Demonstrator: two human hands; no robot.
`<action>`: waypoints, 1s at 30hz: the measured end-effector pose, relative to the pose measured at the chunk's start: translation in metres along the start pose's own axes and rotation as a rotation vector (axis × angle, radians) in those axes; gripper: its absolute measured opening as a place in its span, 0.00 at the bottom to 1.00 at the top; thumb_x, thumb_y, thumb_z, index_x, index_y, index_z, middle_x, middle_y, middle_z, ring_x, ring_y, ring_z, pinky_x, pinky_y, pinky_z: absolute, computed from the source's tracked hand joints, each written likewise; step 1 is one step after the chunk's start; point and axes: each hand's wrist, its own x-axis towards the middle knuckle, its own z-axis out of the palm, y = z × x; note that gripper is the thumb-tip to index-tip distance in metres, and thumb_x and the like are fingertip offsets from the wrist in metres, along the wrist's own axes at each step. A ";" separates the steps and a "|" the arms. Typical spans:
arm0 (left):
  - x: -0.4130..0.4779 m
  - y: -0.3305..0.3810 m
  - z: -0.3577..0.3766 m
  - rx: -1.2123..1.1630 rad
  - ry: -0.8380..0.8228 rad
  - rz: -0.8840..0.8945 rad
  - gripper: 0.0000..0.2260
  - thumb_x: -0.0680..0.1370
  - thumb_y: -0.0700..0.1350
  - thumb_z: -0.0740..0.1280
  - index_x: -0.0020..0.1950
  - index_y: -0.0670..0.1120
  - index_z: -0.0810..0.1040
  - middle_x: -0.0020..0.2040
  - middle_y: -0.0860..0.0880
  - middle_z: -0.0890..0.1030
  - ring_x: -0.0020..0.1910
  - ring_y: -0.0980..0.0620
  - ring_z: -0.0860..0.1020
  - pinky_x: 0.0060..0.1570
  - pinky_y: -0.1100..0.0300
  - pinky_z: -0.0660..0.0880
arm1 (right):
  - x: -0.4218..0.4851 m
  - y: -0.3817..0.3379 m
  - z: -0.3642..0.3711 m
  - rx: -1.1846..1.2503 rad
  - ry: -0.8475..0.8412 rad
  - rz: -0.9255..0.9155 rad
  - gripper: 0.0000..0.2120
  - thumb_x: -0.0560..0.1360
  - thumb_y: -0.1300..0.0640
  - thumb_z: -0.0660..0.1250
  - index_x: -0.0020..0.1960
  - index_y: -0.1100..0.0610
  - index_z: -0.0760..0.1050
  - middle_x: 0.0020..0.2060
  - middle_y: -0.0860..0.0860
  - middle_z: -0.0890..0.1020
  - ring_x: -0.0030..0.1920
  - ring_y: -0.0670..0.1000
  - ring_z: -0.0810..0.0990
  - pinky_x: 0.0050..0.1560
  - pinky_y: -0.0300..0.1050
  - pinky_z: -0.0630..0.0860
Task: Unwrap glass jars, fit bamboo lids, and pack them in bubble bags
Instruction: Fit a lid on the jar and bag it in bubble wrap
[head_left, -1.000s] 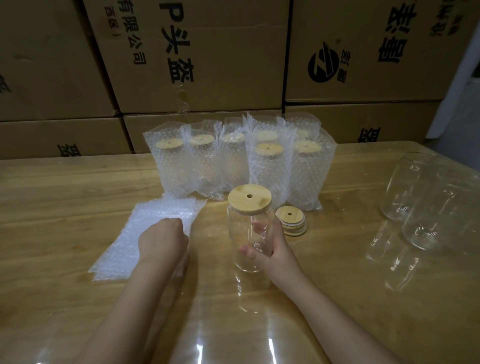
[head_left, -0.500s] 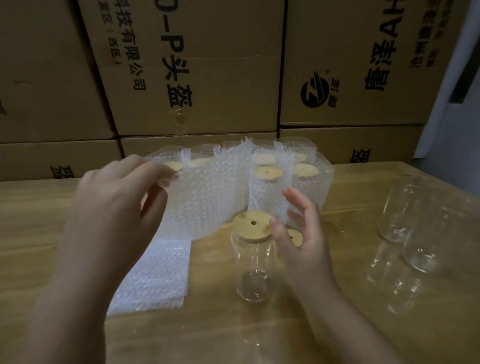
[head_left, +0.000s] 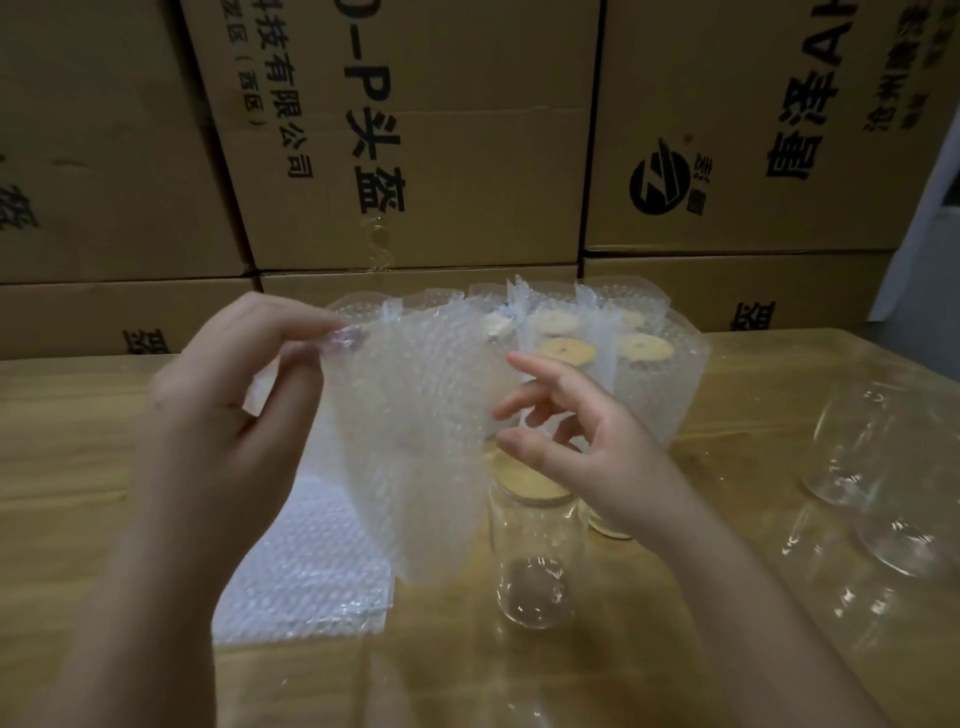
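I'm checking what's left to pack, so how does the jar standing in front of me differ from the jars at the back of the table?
The front jar stands bare on the table, glass exposed; the back jars each sit inside a bubble bag. The front jar stands alone; the back jars cluster together by the cartons. Both carry bamboo lids and stand upright.

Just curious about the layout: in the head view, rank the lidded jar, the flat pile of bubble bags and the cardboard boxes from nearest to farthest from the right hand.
From the right hand:
1. Lidded jar, just beneath it.
2. Pile of bubble bags, on the table to its left.
3. Cardboard boxes, stacked behind the table.
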 end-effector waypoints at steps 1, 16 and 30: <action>-0.001 -0.002 0.001 -0.054 -0.003 -0.003 0.10 0.78 0.36 0.58 0.51 0.45 0.77 0.45 0.50 0.79 0.47 0.55 0.77 0.48 0.63 0.71 | 0.000 -0.001 0.001 0.008 -0.005 -0.014 0.17 0.71 0.45 0.71 0.59 0.38 0.74 0.46 0.37 0.80 0.46 0.37 0.76 0.46 0.33 0.71; -0.005 -0.010 0.016 -0.444 0.070 -0.315 0.12 0.78 0.42 0.65 0.52 0.59 0.81 0.44 0.54 0.83 0.40 0.53 0.79 0.38 0.61 0.77 | -0.016 -0.034 -0.002 0.392 -0.158 0.174 0.07 0.67 0.48 0.74 0.42 0.50 0.83 0.29 0.44 0.79 0.28 0.40 0.74 0.30 0.30 0.71; -0.028 -0.053 0.034 -0.914 -0.437 -1.050 0.37 0.64 0.58 0.76 0.69 0.46 0.71 0.36 0.44 0.80 0.32 0.51 0.77 0.27 0.63 0.75 | -0.011 -0.024 -0.045 0.497 0.243 0.237 0.06 0.69 0.58 0.69 0.41 0.50 0.84 0.33 0.44 0.81 0.27 0.40 0.76 0.24 0.32 0.71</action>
